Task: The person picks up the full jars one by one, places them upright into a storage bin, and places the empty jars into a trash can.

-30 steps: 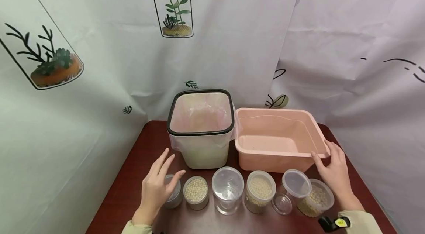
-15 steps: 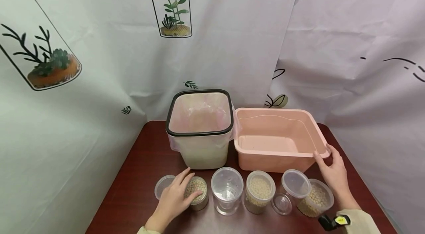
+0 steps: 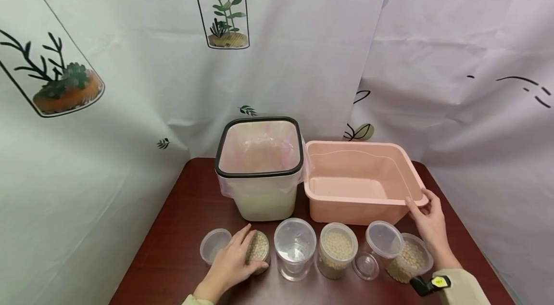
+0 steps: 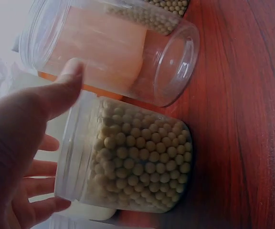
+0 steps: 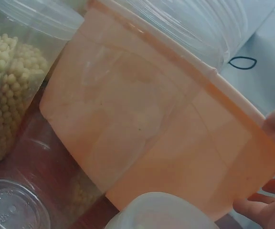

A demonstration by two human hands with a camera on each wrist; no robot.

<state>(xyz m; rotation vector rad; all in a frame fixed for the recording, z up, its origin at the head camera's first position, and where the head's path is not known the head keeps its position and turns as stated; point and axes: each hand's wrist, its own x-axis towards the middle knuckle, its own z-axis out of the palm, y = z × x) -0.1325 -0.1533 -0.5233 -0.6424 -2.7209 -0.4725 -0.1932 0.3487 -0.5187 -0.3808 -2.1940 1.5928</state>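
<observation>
My left hand (image 3: 231, 259) is over a clear lidded jar of soybeans (image 4: 142, 157), second from the left in the head view. Its thumb and fingers are spread to either side of the lid, and in the left wrist view the thumb lies at the lid's edge. My right hand (image 3: 432, 228) holds the front right corner of a pink plastic tub (image 3: 355, 204), thumb on the front rim and fingers at the right side. To the right of the soybean jar stands a tall empty clear jar (image 3: 296, 247).
A bin (image 3: 266, 199) with a black rim and a pink liner stands behind the jars. Another soybean jar (image 3: 337, 249), a clear jar (image 3: 383, 242) and a tilted soybean jar (image 3: 411, 257) follow rightward. A small clear container (image 3: 214, 245) sits at the left.
My left hand has moved right and down from beside the bin, over the small container, to the soybean jar. My right hand stays at the tub's corner.
</observation>
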